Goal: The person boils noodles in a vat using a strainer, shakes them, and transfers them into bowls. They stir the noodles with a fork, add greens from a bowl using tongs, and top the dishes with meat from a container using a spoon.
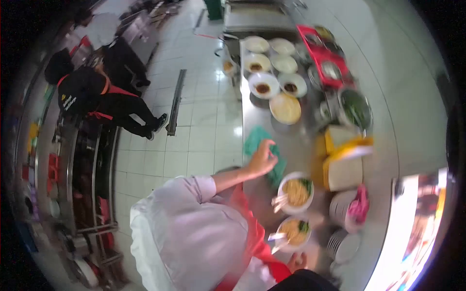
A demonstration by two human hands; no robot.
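My left hand (262,161) is over a crumpled green cloth (278,170) on the metal counter. Its fingers are bent but apart, with green showing between them; no firm grip is visible. Close by stands a white bowl of noodles (296,192) with leafy greens and pale utensils on its rim. A second noodle bowl (294,234), similarly filled, is nearer the bottom of the view. Beside it, my right hand (297,263) shows only in part; a dark shape (308,282) covers the rest, and its grip cannot be made out.
Several white bowls (263,86), some with dark sauce, line the counter (252,109). A red tray (324,58), a container of greens (355,107), yellow-edged boxes (343,169) and stacked bowls (342,211) stand along the wall. Two people work at left; one wears a black shirt (82,92).
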